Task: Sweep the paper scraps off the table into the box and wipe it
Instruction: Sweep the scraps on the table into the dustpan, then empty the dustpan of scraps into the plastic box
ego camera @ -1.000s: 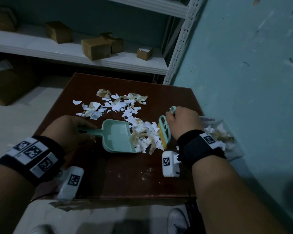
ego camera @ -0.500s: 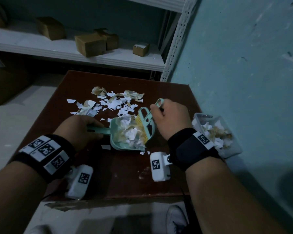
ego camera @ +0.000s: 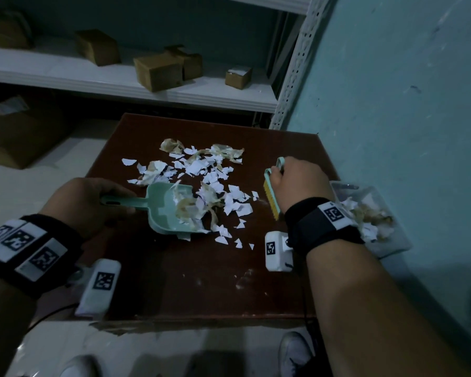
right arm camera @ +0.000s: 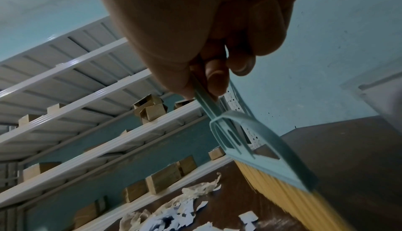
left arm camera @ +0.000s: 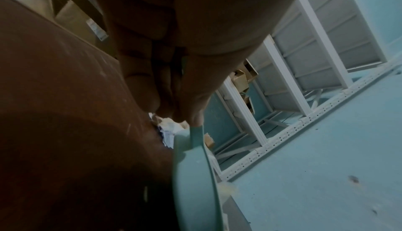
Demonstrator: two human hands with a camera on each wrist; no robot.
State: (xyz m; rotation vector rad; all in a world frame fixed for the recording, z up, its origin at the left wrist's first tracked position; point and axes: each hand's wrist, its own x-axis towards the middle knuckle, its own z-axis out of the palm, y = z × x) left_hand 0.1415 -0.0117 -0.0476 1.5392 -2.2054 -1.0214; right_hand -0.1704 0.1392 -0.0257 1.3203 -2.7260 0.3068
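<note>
On the brown surface (ego camera: pixel 201 281), the left hand (ego camera: pixel 85 202) grips the handle of a green dustpan (ego camera: pixel 172 210) half loaded with scraps (ego camera: pixel 199 170); more lie scattered beyond it and to its right. The right hand (ego camera: pixel 297 180) curls round a brush (ego camera: pixel 272 197), bristles down, right of the pile. A clear box (ego camera: pixel 386 240) holding scraps sits at the right edge.

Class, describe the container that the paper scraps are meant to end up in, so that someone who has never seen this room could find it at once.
Start at the dark brown table beside the teal wall. Between the table's right edge and that wall sits a clear plastic box, just past the right hand that holds the brush. Unlike the brown cardboard boxes on the shelf, it is see-through and already holds torn paper.
</note>
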